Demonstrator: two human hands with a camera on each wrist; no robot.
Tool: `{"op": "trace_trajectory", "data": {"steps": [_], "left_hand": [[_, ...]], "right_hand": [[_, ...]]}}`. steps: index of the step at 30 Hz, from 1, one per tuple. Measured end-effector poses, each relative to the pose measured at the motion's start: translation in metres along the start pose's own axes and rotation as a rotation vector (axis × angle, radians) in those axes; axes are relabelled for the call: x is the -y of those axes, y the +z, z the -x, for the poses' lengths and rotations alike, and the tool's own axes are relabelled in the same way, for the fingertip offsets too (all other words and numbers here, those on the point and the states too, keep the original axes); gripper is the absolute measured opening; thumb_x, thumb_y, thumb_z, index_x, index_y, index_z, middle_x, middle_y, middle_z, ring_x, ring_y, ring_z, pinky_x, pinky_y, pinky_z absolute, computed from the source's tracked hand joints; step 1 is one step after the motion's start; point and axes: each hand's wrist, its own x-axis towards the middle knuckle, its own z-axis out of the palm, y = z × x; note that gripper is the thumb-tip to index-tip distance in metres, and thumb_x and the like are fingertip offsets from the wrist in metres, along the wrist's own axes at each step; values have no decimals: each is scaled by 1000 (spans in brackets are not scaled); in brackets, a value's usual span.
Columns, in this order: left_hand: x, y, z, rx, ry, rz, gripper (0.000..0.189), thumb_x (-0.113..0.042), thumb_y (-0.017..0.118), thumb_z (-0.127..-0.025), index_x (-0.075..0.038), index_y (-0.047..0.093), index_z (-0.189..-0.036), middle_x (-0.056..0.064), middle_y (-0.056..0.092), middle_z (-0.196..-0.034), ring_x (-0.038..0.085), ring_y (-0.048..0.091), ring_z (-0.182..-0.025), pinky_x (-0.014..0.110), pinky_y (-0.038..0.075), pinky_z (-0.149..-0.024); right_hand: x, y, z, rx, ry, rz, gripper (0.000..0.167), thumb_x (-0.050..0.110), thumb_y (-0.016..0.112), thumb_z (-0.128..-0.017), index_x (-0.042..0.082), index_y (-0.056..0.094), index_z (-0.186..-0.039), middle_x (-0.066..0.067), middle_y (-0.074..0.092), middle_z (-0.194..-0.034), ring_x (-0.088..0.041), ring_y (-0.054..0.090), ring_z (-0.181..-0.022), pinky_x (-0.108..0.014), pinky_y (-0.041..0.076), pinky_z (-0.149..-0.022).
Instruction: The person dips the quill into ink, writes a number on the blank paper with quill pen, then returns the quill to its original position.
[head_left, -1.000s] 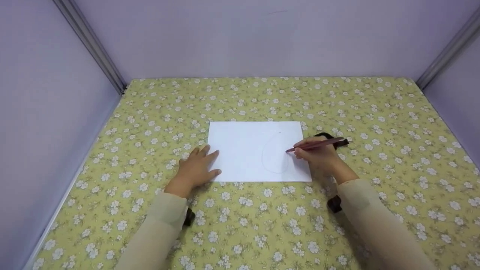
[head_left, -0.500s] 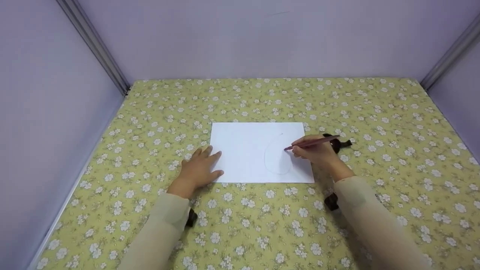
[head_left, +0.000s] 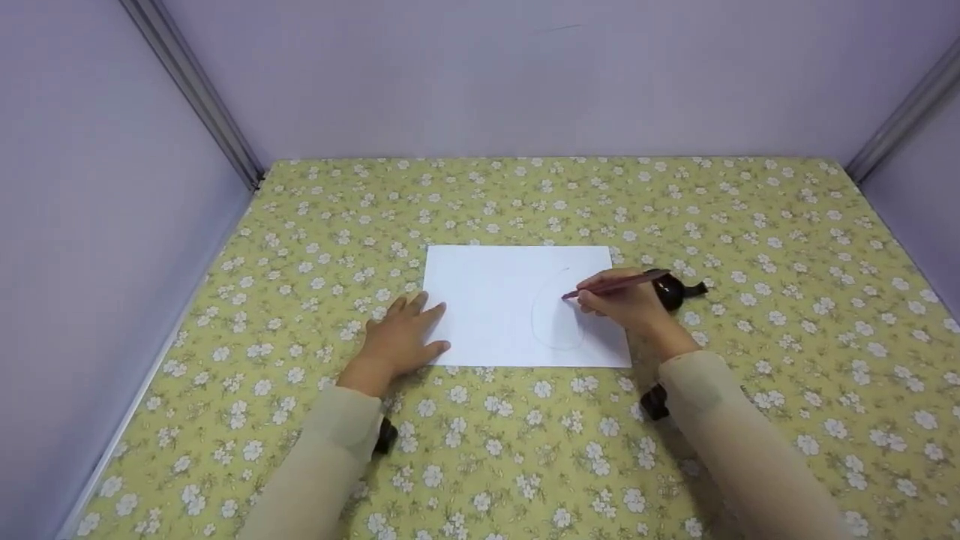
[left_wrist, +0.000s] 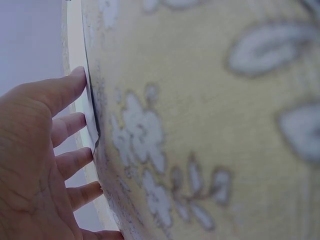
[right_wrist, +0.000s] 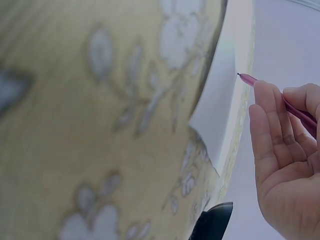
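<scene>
A white sheet of paper [head_left: 487, 300] lies on the flowered cloth in the head view. Faint on its right half is a thin curved outline, rounded at the bottom. My right hand [head_left: 626, 304] pinches a dark red pen [head_left: 619, 284], its tip at the paper inside that outline. In the right wrist view, thumb and fingers close on the pen [right_wrist: 300, 114] near its point. My left hand [head_left: 397, 337] rests spread at the sheet's left edge, thumb and a finger over the paper. The left wrist view shows the same hand [left_wrist: 35, 150] with fingers extended along the edge.
A dark glossy rounded thing with a short stem [head_left: 670, 291] lies just beyond my right hand, partly hidden by it. Yellow flowered cloth [head_left: 787, 337] covers the table. Pale panels [head_left: 480, 90] with grey metal posts enclose the back and sides.
My right hand has moved the pen tip slightly left and away from me across the paper, uncovering more of the dark thing. My left hand stays at the sheet's edge. The head view shifts slightly.
</scene>
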Motion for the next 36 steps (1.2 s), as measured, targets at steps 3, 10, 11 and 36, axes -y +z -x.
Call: {"op": "trace_trajectory", "data": {"steps": [3, 10, 11, 36], "left_hand": [[0, -1, 0, -1, -2, 6, 66, -50, 50, -95, -23, 29, -151, 9, 14, -158, 38, 10, -142, 71, 18, -100], [-1, 0, 0, -3, -3, 17, 66, -50, 51, -95, -24, 29, -151, 8, 14, -158, 38, 9, -142, 72, 17, -100], [-1, 0, 0, -2, -2, 15, 66, -50, 50, -95, -24, 29, -151, 8, 14, -158, 38, 9, -142, 72, 17, -100], [-1, 0, 1, -6, -13, 16, 65, -50, 51, -95, -25, 30, -151, 7, 14, -158, 37, 9, -142, 71, 17, -101]], "right_hand": [[2, 2, -1, 2, -1, -4, 17, 2, 68, -87, -10, 69, -99, -19, 70, -83, -21, 69, -70, -27, 56, -61], [2, 7, -4, 16, 12, -7, 20, 2, 69, -87, -12, 68, -100, -21, 70, -84, -21, 69, -72, -26, 56, -62], [3, 8, -3, 18, 8, -3, 20, 2, 69, -87, -13, 68, -100, -22, 69, -84, -24, 69, -73, -27, 56, -62], [5, 17, -5, 185, -101, -84, 22, 1, 68, -87, -14, 66, -103, -27, 68, -90, -19, 68, -70, -25, 55, -61]]}}
